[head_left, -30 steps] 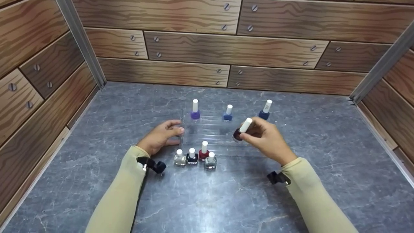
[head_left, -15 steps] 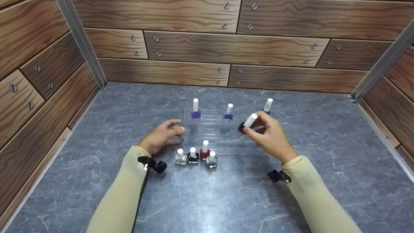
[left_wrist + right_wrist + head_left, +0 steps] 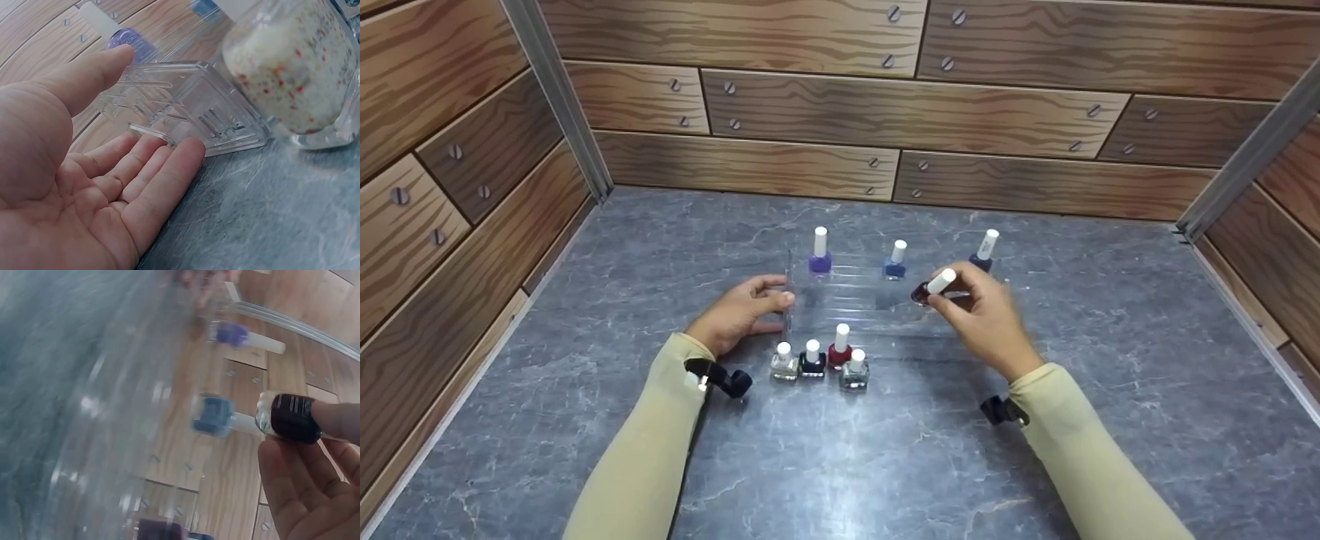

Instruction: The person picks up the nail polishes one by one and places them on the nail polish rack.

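In the head view my right hand [image 3: 986, 319] pinches a dark nail polish bottle [image 3: 920, 293] by its white cap, tilted above the right part of a clear plastic rack [image 3: 851, 304]. The right wrist view shows the bottle's dark body [image 3: 292, 417] at my fingertips. My left hand [image 3: 740, 311] touches the rack's left end. In the left wrist view its thumb [image 3: 115, 62] lies at the upper rim, while straight fingers [image 3: 169, 185] extend along the lower side. Purple [image 3: 820, 262], blue [image 3: 895, 268] and navy [image 3: 981, 260] polish bottles stand along the rack's far side.
In front of the rack stand a clear glittery bottle [image 3: 784, 365], a black one [image 3: 812, 364], a red one [image 3: 840, 355] and a silvery one [image 3: 855, 373]. Wood-patterned walls [image 3: 802, 112] close off the back and sides of the grey marbled table [image 3: 840, 465].
My right hand has moved slightly right and away from me with the dark bottle, which now leans more. My left hand has stayed at the rack's end.
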Tool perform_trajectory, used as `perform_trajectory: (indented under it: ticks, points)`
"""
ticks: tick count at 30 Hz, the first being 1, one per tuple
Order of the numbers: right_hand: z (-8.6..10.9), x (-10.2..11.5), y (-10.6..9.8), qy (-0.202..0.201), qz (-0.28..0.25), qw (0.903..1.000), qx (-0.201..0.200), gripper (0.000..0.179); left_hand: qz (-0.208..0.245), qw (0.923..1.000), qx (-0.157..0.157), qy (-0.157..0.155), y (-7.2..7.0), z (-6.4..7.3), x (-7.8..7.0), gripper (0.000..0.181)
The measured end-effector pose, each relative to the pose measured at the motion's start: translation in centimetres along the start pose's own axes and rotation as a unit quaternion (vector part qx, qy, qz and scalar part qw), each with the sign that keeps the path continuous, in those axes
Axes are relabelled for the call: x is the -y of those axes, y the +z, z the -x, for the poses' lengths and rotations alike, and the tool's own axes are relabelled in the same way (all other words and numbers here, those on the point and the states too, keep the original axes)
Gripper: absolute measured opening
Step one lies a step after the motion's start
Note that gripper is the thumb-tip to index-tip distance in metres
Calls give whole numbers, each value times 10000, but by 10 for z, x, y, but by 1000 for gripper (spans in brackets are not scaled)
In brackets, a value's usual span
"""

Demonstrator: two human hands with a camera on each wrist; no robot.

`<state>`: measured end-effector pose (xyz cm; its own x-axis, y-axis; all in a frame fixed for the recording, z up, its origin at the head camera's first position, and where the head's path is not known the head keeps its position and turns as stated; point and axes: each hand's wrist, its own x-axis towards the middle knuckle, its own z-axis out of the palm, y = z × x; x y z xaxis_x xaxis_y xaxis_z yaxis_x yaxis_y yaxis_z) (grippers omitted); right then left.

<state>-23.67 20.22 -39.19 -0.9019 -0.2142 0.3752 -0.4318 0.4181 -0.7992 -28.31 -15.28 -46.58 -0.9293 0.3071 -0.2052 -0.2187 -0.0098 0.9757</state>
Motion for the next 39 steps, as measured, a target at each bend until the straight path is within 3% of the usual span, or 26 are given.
perform_trajectory:
  ticks: [4,11,32,39]
  points:
    - [-3,-5,8,-109,406,9991,63,17,-18,10000,-8,24,0,0,1,66]
    - [-16,-9,18,92,995,9939,460,13,92,10000,-5,33,1,-2,2,66]
    - [-31,-23,33,442,1175,9864,1062,13,61,10000,-20,13,1,-2,2,69]
    - [-30,-18,27,399,803,9880,1260,41,61,10000,-19,40,1,-2,3,66]
